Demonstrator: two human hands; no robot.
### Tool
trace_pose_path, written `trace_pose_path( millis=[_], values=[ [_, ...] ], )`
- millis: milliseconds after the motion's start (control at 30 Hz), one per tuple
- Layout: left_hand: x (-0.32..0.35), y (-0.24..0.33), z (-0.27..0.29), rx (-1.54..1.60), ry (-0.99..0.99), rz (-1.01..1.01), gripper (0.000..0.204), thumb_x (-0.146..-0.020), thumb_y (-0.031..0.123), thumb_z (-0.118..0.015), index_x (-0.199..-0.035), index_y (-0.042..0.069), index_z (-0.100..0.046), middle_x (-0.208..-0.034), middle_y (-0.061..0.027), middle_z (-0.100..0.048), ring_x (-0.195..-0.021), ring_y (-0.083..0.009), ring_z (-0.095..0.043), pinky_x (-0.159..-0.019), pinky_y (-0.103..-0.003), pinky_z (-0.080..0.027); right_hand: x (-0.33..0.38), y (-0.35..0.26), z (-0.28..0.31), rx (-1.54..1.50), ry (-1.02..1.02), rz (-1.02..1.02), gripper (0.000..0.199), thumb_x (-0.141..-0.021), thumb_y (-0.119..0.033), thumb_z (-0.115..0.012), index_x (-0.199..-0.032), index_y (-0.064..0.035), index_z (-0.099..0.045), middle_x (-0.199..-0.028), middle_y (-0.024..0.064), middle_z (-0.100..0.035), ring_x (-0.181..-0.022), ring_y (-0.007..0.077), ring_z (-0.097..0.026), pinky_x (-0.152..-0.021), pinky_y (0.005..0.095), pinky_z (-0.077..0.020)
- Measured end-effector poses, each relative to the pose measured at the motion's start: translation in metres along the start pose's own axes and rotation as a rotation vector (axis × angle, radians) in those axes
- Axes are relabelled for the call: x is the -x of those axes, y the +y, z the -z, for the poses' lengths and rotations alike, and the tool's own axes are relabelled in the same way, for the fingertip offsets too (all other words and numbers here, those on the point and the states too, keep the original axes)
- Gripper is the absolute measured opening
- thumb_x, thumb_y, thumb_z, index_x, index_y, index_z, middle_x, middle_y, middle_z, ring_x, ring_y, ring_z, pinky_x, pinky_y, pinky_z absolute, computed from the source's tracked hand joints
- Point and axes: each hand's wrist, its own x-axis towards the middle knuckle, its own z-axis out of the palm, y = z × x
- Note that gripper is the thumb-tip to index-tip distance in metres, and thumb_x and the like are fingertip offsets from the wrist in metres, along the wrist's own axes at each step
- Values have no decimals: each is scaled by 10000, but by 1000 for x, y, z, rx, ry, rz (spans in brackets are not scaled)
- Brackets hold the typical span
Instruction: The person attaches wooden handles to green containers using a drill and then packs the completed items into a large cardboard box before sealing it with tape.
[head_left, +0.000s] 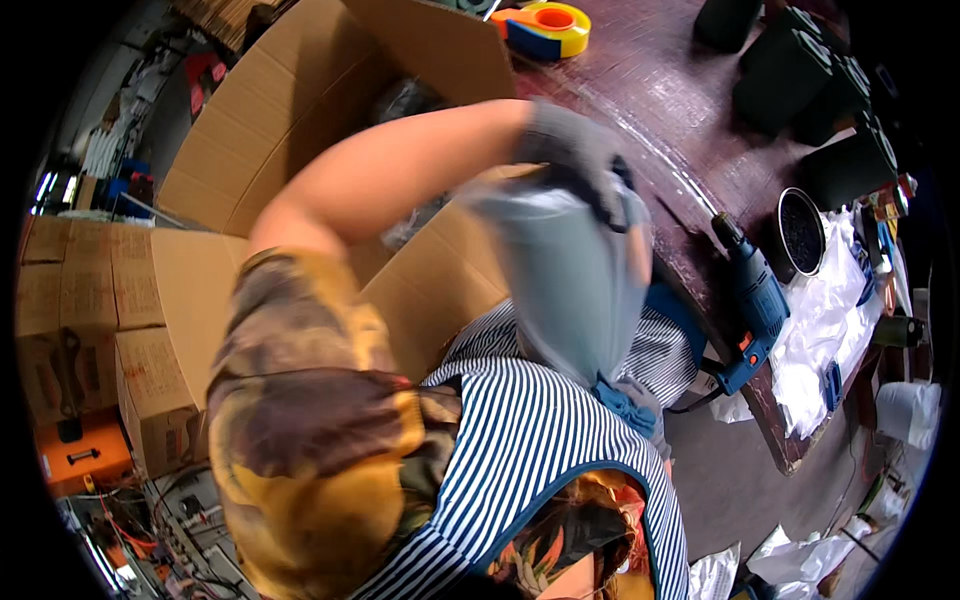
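A tapered grey-blue object (570, 290) is held upright before my chest, seemingly inside a clear plastic bag; motion blurs it, so its exact kind is unclear. My left hand (580, 150), in a grey glove, reaches over its top end with fingers curled down round the dark upper edge. Low beside the bottom end is my right hand (648, 402), also in a grey glove, mostly hidden, its fingers not readable. Some bunched blue cloth (625, 405) shows next to it. Left of the object, an open cardboard box (265, 120) has clear plastic (405, 100) inside.
On the dark red table (640, 70) lie a yellow-orange tape dispenser (555, 28), a blue power drill (755, 290), a round pot of dark bits (800, 232), white plastic sheets (820, 320) and several dark green containers (785, 80). Stacked cartons (90, 280) and an orange case (85, 455) stand left.
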Motion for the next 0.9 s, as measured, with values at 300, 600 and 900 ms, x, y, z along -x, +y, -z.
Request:
trace_pose_path(
  millis=[300, 600, 900],
  values=[
    [286, -55, -127, 355, 1029, 462, 650, -716, 229, -846, -1282, -8, -634, -1199, -110, -685, -1084, -199, -645, -1003, -353, -493, -58, -35, -8, -497, 0, -13, 497, -880, -77, -675, -1362, -55, -554, -1293, 145, -588, -1211, 256, -586, -1001, 349, -491],
    [309, -99, -157, -866, 415, 784, 318, -831, 151, -626, -1133, 212, -707, -1009, -68, -742, -970, -266, -677, -890, -398, -508, -62, -13, 7, -377, 54, -69, 438, -915, -60, -639, -1344, -2, -576, -1302, 151, -630, -1205, 254, -605, -1056, 358, -455],
    [141, -268, -157, -760, -248, 788, 364, -860, 319, -645, -1195, 186, -698, -1066, -122, -730, -1007, -304, -681, -865, -422, -530, -37, -26, 42, -43, 213, -32, 386, -903, -110, -678, -1270, -9, -613, -1233, 176, -651, -1124, 310, -640, -971, 357, -494]
  ],
)
